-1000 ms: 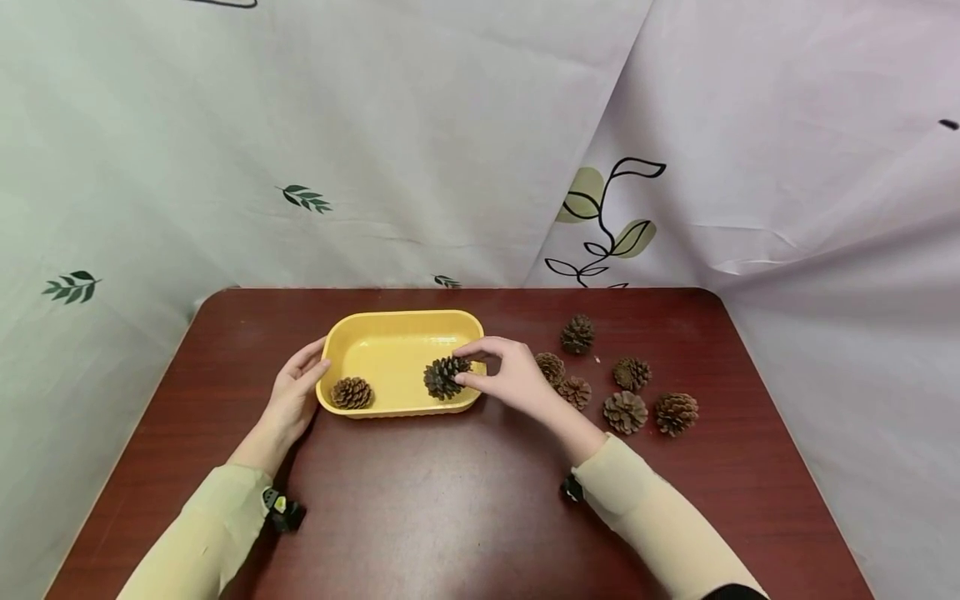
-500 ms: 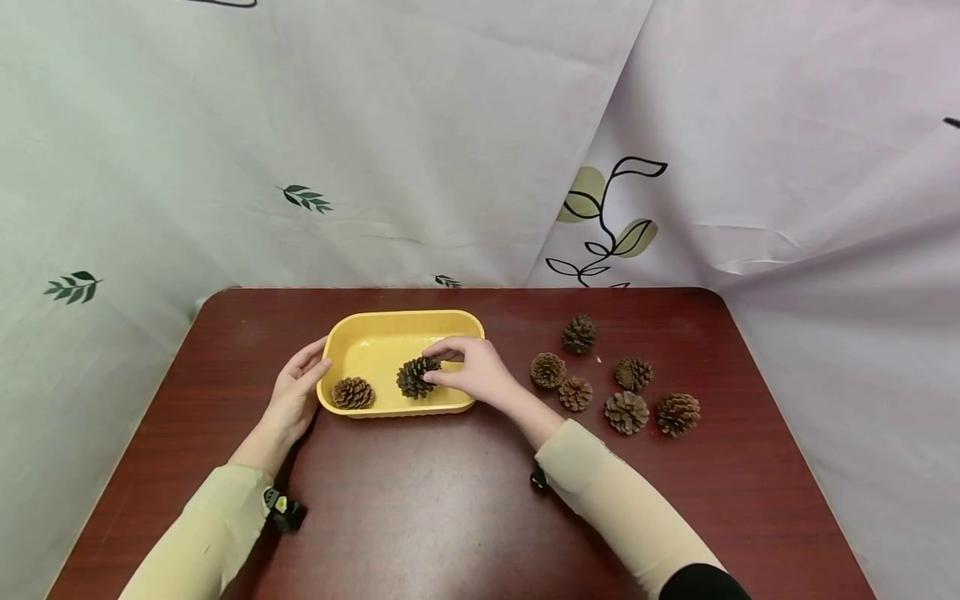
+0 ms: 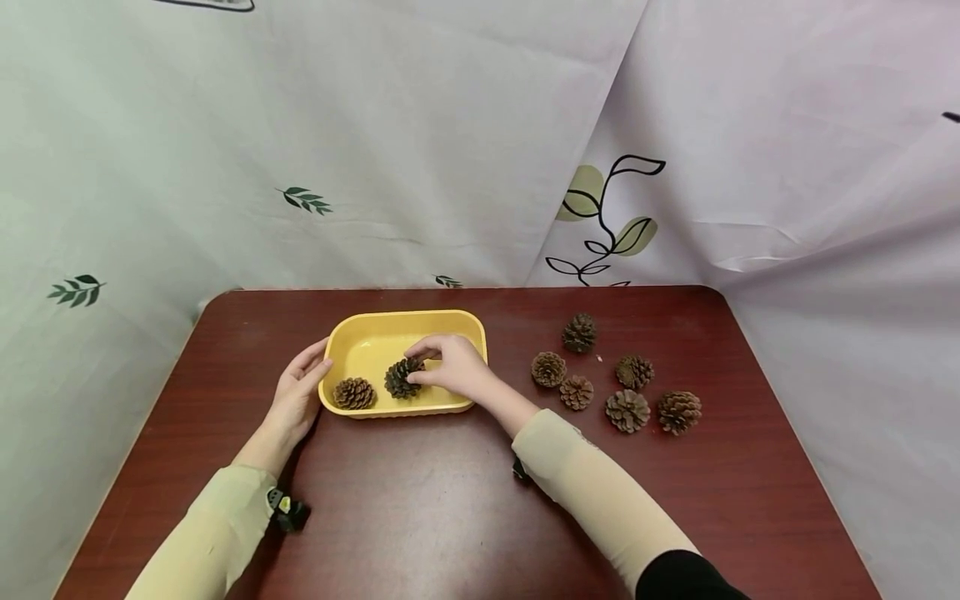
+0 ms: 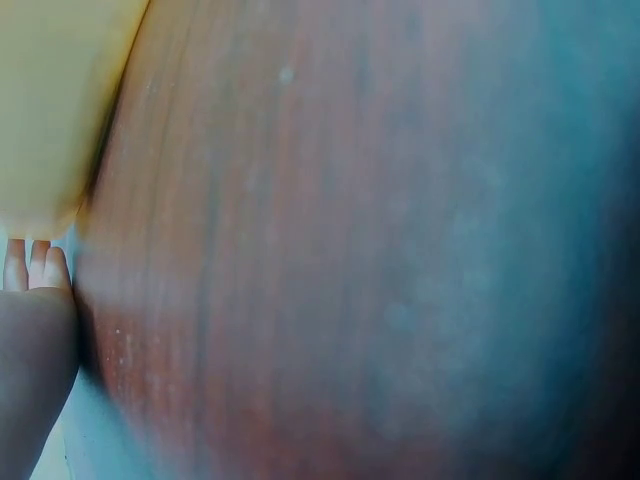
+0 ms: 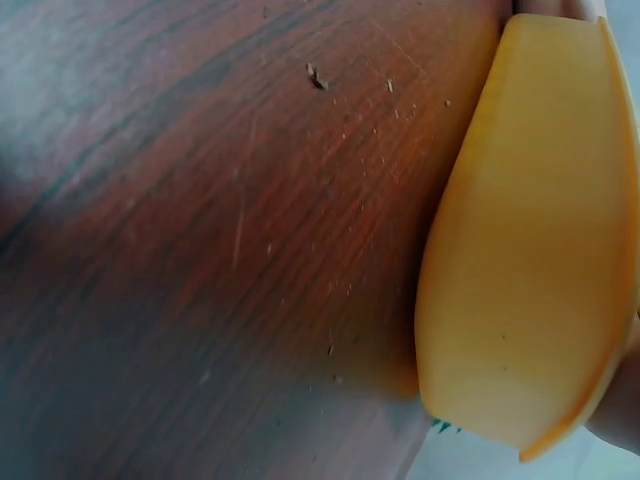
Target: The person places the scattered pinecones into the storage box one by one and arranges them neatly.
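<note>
Two cones (image 3: 375, 387) in tray (image 3: 450, 319); six cones (image 3: 611, 375) right of tray, on table (image 3: 450, 517).

Setting: a staged recording booth rather than a lived-in room. Evidence: pale printed cloth (image 3: 375, 150) hangs as a backdrop on the left and a second sheet (image 3: 787, 167) on the right, meeting in a fold behind the table and hiding whatever walls exist (leaf sprigs on one, a line-drawn plant on the other). A single dark red wood-grain table (image 3: 450, 517) with rounded corners fills the enclosure. Small black devices (image 3: 288, 510) are strapped at the wrists of the cream sleeves. No furniture or fittings visible beyond the cloth.
</note>
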A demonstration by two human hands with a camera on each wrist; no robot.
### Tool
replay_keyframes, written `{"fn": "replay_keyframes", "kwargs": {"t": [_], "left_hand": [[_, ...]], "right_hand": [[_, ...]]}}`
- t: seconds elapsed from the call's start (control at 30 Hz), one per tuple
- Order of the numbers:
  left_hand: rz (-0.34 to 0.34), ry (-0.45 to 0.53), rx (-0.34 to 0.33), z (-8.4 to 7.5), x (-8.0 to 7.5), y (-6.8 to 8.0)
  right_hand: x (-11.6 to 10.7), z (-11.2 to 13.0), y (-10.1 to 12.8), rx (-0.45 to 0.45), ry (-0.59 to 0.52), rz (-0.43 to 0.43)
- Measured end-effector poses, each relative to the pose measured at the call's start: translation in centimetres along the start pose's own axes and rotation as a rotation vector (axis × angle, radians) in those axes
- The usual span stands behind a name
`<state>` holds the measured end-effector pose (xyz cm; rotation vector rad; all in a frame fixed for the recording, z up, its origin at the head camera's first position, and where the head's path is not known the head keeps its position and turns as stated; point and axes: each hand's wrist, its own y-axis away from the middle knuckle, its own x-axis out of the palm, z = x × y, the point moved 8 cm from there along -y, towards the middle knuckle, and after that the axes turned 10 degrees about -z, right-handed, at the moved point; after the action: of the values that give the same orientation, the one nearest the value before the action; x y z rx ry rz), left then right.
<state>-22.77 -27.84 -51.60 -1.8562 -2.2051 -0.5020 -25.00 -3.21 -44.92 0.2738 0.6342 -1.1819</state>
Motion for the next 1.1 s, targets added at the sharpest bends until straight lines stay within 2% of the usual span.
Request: {"fn": "replay_keyframes", "kwargs": {"t": [0.3,0.57,0.87,1.1], "left_hand": [[-0.003,-0.006,0.013,0.0,0.1,0.0],[0.017,-0.012,0.009,0.0,0.0,0.0],[0.008,-0.007,0.000,0.0,0.1,-0.1],[0.010,0.012,0.024,0.0,0.0,-0.1]], "right_hand": [[2.1,0.9,-0.1,-0.044,0.148,0.059],[2.3,1.7,-0.1,-0.103,0.258,0.069],[3.0,2.0,-0.2,-0.129,0.217,0.091],[3.6,2.5,-0.4,-0.163,0.230,0.097]]}}
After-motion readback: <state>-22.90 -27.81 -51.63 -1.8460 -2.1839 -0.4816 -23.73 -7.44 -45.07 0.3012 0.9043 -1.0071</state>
